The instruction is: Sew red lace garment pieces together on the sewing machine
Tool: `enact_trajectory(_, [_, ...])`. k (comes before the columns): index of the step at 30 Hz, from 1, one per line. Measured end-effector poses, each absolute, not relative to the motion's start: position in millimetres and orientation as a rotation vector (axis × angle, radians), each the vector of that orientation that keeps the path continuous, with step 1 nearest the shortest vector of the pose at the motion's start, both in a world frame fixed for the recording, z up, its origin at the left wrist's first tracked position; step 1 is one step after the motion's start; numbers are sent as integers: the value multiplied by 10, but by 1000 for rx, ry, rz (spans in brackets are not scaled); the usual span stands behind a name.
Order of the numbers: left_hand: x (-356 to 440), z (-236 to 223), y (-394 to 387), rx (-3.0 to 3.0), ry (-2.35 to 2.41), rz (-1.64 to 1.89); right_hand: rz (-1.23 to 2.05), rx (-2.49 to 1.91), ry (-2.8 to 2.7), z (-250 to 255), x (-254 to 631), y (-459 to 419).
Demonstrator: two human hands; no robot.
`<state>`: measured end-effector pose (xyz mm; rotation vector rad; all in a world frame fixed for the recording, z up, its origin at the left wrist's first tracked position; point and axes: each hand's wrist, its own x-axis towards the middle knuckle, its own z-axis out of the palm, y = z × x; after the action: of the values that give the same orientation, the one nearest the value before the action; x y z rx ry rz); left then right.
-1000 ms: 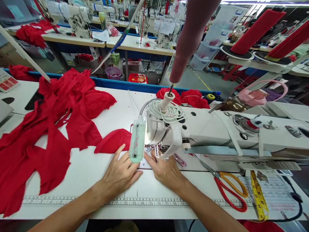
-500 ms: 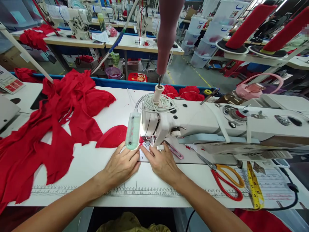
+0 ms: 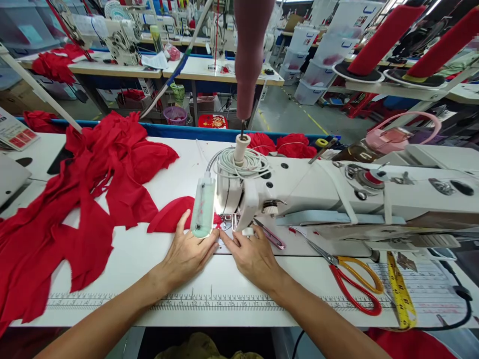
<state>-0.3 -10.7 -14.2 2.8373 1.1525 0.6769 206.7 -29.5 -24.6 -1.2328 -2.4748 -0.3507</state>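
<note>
Red cloth (image 3: 123,184) heaps on the counter (image 3: 134,254); then a curved red piece (image 3: 170,215) reaches behind the pale green lamp (image 3: 203,207). The left hand (image 3: 189,254) rests by its lower edge, the right hand (image 3: 255,255) beside the sewing machine (image 3: 299,182) — each grip's closure I cannot tell — then scissors (image 3: 332,259), tape measure (image 3: 400,291).

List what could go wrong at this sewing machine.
Injury seems possible: the left hand and right hand are close to the sewing machine head. The scissors point toward the machine, so the right hand might brush their blades. The curved red piece, beside the red cloth heap, could snag.
</note>
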Motion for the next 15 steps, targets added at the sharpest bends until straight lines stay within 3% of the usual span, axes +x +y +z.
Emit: enact_trajectory(15, [10, -178, -95, 2774, 1193, 675, -259, -1206, -2393, -211, 2106, -324])
